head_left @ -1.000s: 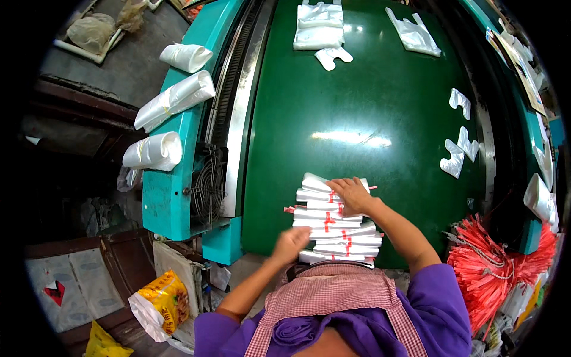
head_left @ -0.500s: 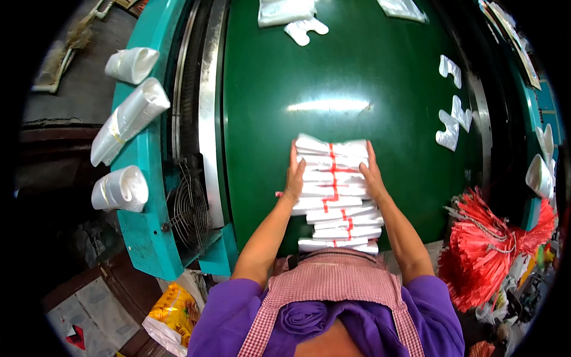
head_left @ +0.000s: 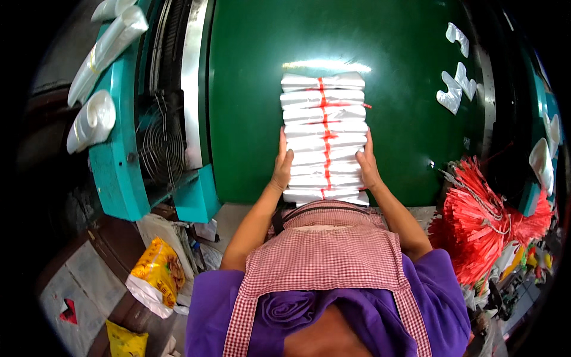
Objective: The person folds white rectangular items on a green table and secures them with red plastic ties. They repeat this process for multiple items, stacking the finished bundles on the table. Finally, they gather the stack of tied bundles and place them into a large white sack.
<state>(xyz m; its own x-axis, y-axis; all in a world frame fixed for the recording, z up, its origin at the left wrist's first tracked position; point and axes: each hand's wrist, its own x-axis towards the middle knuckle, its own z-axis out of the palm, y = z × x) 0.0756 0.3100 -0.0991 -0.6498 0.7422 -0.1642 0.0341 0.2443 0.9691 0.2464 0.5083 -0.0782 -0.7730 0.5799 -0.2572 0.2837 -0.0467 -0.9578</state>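
Your left hand [head_left: 281, 168] presses flat against the left side of a stack of white plastic bag bundles [head_left: 324, 137], fingers straight and pointing to the far end. Your right hand [head_left: 367, 165] mirrors it on the right side. Both palms are open and clamp the stack between them; neither hand curls around anything.

The stack lies on the green table [head_left: 250, 89], running from the near edge out toward the middle, bundles overlapping like shingles. A red tie strip [head_left: 325, 128] runs lengthwise down its centre, with short red ends sticking out at the sides of a few bundles.

To the far right on the same green surface lie loose white cut-out scraps [head_left: 455, 89], well apart from the stack.

On the left, a teal machine frame [head_left: 116, 160] borders the table, with a round wire fan guard [head_left: 159, 149] set into it. White bag rolls [head_left: 92, 119] rest on top of the frame.

On the near right, a bunch of red plastic strings [head_left: 482, 220] fans out beside your right elbow.

On the near left, on the floor, sits a yellow packet [head_left: 156, 271].

You wear a checked apron [head_left: 327, 256] over a purple shirt [head_left: 443, 297].
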